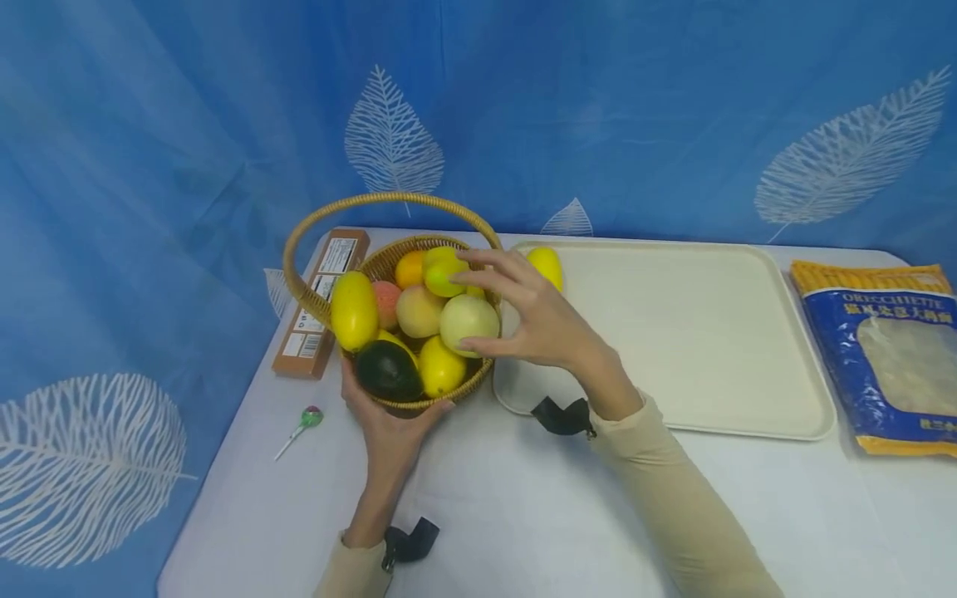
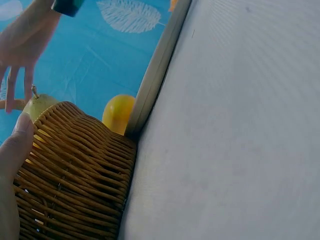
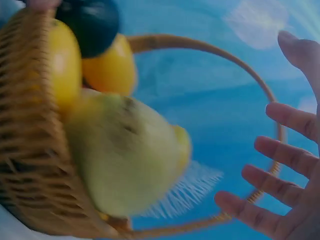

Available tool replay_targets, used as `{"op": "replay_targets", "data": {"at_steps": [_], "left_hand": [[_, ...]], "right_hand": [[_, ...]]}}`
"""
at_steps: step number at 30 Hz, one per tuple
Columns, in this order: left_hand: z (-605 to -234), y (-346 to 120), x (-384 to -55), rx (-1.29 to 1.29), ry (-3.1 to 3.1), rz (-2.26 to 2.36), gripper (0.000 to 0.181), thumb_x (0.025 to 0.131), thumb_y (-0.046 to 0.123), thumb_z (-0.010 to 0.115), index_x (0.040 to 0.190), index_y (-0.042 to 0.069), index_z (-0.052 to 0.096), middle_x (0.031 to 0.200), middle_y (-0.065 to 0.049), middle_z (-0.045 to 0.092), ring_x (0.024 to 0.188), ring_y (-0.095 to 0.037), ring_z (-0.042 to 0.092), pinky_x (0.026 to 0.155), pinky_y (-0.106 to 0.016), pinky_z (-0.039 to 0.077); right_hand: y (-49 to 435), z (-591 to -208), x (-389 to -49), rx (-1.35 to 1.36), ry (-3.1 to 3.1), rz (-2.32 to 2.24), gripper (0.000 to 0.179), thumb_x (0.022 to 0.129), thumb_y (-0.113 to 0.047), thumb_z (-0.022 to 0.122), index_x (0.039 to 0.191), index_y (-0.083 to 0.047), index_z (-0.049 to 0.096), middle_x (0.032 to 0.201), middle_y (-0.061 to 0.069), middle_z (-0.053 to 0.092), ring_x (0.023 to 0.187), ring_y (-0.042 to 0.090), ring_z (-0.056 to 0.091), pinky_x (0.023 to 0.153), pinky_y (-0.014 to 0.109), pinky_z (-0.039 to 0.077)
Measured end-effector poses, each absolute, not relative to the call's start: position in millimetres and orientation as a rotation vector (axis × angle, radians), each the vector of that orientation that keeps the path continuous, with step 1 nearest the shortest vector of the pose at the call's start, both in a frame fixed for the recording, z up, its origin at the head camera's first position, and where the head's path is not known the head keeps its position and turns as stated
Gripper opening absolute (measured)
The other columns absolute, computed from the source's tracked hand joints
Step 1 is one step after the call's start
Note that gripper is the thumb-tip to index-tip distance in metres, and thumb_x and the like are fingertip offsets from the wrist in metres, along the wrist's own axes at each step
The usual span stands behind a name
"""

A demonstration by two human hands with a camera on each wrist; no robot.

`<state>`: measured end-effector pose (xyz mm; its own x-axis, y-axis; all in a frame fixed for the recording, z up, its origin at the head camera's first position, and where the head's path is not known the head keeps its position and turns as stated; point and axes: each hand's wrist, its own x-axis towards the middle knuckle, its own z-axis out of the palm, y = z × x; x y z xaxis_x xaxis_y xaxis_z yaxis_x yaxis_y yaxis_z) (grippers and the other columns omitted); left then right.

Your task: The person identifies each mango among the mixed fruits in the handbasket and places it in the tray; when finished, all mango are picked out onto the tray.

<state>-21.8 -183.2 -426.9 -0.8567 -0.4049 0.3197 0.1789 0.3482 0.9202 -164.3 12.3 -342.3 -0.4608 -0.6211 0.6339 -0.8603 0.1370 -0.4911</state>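
A woven basket (image 1: 389, 264) with a tall hoop handle stands at the table's left, heaped with yellow, orange, pale green and dark green fruit. My left hand (image 1: 389, 419) grips its near wall from below; the left wrist view shows my thumb (image 2: 12, 150) pressed on the wicker (image 2: 75, 170). My right hand (image 1: 516, 311) hovers at the basket's right side, fingers spread around a pale green fruit (image 1: 469, 322) on top of the heap. In the right wrist view its straight fingers (image 3: 280, 185) stand apart from that fruit (image 3: 125, 155). A yellow fruit (image 1: 546, 264) lies on the cream tray (image 1: 673, 332).
A brown carton (image 1: 321, 303) lies behind the basket on the left, and a lollipop (image 1: 302, 425) lies in front of it. A blue and yellow pasta bag (image 1: 882, 357) sits right of the tray. A blue leaf-print curtain closes off the back.
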Motion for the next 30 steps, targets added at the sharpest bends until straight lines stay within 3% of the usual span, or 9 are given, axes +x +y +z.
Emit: {"op": "replay_targets", "data": {"at_steps": [7,16,20,30], "left_hand": [[-427,-183,-23,0.219,-2.127,-1.544,0.133,0.062,0.003,0.09,0.155,0.004,-0.005,0.161,-0.014,0.0,0.145,-0.027,0.012,0.121,-0.058,0.008],[-425,-183,-21,0.253,-2.158,-1.521,0.131,0.063,0.006,0.09,0.155,0.003,-0.003,0.16,-0.017,-0.001,0.146,-0.031,0.009,0.12,-0.061,0.007],[-423,-182,-21,0.235,-2.156,-1.52,0.131,0.063,0.006,0.09,0.155,0.003,-0.004,0.16,-0.018,0.0,0.145,-0.032,0.009,0.119,-0.062,0.007],[-421,-183,-20,0.247,-2.167,-1.519,0.132,0.062,0.004,0.09,0.155,0.002,-0.004,0.16,-0.018,-0.001,0.144,-0.032,0.01,0.119,-0.063,0.008]], "right_hand": [[-15,-356,-170,1.476,-2.327,1.07,0.077,0.073,-0.048,0.083,0.138,-0.016,0.055,0.153,0.01,0.04,0.142,0.029,0.033,0.117,0.05,0.03],[-34,-365,-188,1.492,-2.533,0.99,0.075,0.081,-0.052,0.074,0.144,-0.021,0.049,0.159,0.006,0.031,0.149,0.032,0.02,0.119,0.054,0.026],[-37,-366,-193,1.493,-2.52,1.01,0.069,0.083,-0.048,0.075,0.141,-0.019,0.052,0.152,0.011,0.039,0.147,0.035,0.023,0.12,0.053,0.024],[-32,-362,-182,1.469,-2.257,1.148,0.051,0.081,-0.037,0.08,0.124,-0.015,0.064,0.139,0.01,0.051,0.136,0.026,0.04,0.117,0.042,0.034]]}}
